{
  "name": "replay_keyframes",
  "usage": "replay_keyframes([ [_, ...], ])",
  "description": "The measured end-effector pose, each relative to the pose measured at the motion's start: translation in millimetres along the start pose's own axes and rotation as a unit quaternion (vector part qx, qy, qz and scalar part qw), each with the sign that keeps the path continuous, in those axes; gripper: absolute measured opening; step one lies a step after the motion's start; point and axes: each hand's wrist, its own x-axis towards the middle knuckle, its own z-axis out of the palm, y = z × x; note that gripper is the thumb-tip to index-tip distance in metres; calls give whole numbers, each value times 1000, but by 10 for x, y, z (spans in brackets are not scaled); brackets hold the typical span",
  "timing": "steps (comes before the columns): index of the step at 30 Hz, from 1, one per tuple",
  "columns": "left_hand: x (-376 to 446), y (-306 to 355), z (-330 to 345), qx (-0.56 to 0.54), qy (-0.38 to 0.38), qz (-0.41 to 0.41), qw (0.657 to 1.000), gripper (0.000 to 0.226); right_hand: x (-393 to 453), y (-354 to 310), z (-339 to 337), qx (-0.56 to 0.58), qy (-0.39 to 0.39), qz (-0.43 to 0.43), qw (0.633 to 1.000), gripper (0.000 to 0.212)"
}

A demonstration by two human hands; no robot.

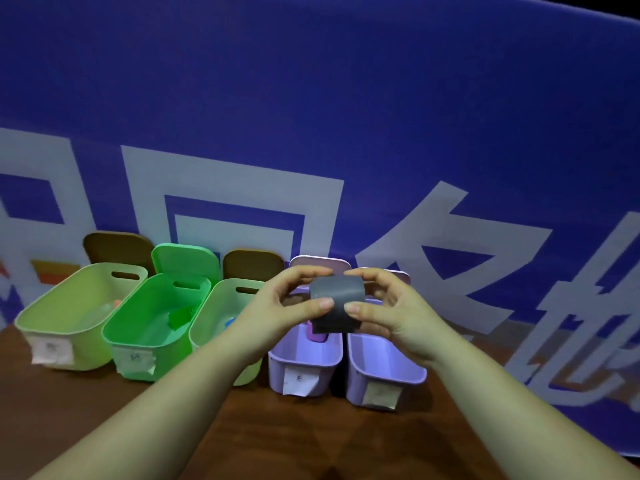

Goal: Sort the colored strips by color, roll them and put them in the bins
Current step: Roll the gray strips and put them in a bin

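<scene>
Both hands hold a grey strip (336, 303) in the air above the two lilac bins; it is curled over at the top with a loose end hanging down. My left hand (287, 299) pinches its left side between thumb and fingers. My right hand (384, 306) pinches its right side. A row of several bins stands on the brown table: a yellow-green bin (59, 327), a bright green bin (138, 337) with a green roll (180, 318) inside, a pale green bin (204, 327), a lilac bin (304, 362) holding a purple roll (317, 336), and a second lilac bin (384, 368).
Paper labels are stuck on the bins' fronts. Lids lean upright behind the bins against a blue banner (311, 133) with large white characters. The brown table (69, 410) stretches in front of the bins, under my forearms.
</scene>
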Motion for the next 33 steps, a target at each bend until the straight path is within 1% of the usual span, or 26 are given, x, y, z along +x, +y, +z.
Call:
replay_keyframes([
  [5, 149, -40, -201, 6, -3, -15, 1000, 54, 231, 81, 35, 6, 5, 2, 1000, 55],
  [9, 440, -111, -444, -8, -26, -24, 999, 50, 528, 119, 82, 25, 19, -3, 999, 53],
  [10, 527, -119, -510, -10, -35, -28, 999, 49, 615, 129, 95, 37, 22, -3, 999, 57],
  [13, 795, -167, -690, -4, -57, -41, 998, 51, 891, 167, 132, 75, 28, -3, 997, 82],
  [14, 876, -195, -742, -3, -59, -45, 997, 52, 973, 177, 139, 83, 31, 1, 996, 85],
  [17, 1095, -301, -851, -1, -62, -49, 997, 52, 1180, 214, 124, 107, 45, 16, 993, 74],
  [20, 1257, -392, -882, 17, -68, -56, 996, 53, 1304, 259, 50, 121, 53, 25, 991, 70],
  [22, 1344, -436, -858, 23, -73, -57, 995, 54, 1354, 264, -21, 116, 58, 30, 991, 58],
  [23, 1383, -452, -831, 23, -74, -57, 995, 54, 1376, 272, -68, 116, 58, 32, 991, 55],
  [29, 1565, -669, -511, 58, -57, -53, 995, 56, 1405, 421, -462, 146, 21, 49, 988, 51],
  [33, 1648, -844, -155, 84, -41, -61, 994, 63, 1355, 570, -850, 146, -8, 66, 987, 49],
])
